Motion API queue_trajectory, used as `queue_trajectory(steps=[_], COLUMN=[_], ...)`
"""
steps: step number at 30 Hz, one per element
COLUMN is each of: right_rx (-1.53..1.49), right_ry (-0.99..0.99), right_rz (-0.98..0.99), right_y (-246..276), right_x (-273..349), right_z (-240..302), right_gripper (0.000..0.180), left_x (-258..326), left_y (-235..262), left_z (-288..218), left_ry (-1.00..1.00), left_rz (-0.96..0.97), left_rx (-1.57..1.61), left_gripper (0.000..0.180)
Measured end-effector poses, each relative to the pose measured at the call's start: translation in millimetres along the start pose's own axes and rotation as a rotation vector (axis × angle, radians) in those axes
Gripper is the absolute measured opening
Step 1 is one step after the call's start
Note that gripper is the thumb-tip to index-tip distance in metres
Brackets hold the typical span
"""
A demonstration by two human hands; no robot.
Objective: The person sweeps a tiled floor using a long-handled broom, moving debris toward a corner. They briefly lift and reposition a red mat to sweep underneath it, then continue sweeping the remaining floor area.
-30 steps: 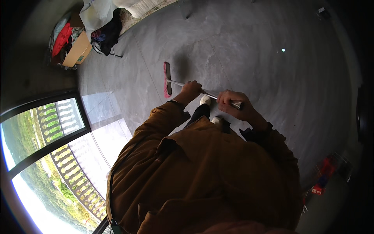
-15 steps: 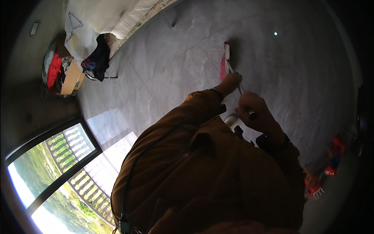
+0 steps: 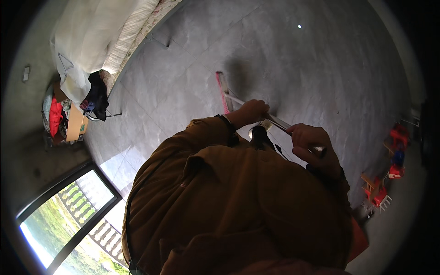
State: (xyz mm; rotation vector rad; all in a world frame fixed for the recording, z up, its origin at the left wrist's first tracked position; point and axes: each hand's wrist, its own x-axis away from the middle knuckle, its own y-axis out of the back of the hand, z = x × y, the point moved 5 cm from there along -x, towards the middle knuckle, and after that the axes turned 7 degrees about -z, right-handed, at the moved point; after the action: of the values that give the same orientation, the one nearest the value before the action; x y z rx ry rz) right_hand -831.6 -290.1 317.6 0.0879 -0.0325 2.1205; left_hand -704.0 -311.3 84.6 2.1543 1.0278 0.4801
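A broom with a pink bristle head [image 3: 222,91] and a metal handle [image 3: 279,123] rests on the grey tiled floor [image 3: 293,68] in front of me. My left hand [image 3: 251,111] grips the handle lower down, close to the head. My right hand [image 3: 310,142] grips the upper end of the handle. Both arms wear brown jacket sleeves [image 3: 206,137], and my body hides the floor below them. My shoes [image 3: 261,135] show between my hands.
A bed with white covers [image 3: 101,36] stands at the upper left. Beside it lie dark clothes [image 3: 97,98], a cardboard box [image 3: 73,123] and red items [image 3: 55,117]. Red toys [image 3: 389,160] lie at the right. A glass door [image 3: 68,211] is at the lower left.
The broom head has swung from my left to straight ahead across the floor. My view has turned, and the bed has come further into the picture.
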Motion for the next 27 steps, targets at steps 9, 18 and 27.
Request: queue_trajectory(steps=[9,18,27], right_rx=[0.104,0.451,0.143], right_ry=[-0.004,0.322,0.293], right_rz=[-0.11,-0.162,-0.133], right_y=[119.0,153.1,181.8], right_x=[22.5,31.0,-18.9], right_z=[-44.4,1.9,-2.2], right_gripper=[0.012,0.015,0.017], left_x=[-133.7,-242.4,-213.9], left_y=[-113.0,-74.7,-6.3], left_z=[-36.8,-86.3,-24.6], left_ry=[0.03,-0.146,0.032], left_rz=[-0.081,-0.275,-0.247], left_rx=[0.135,0.148,-0.037], left_gripper=[0.009,0.005,0.009])
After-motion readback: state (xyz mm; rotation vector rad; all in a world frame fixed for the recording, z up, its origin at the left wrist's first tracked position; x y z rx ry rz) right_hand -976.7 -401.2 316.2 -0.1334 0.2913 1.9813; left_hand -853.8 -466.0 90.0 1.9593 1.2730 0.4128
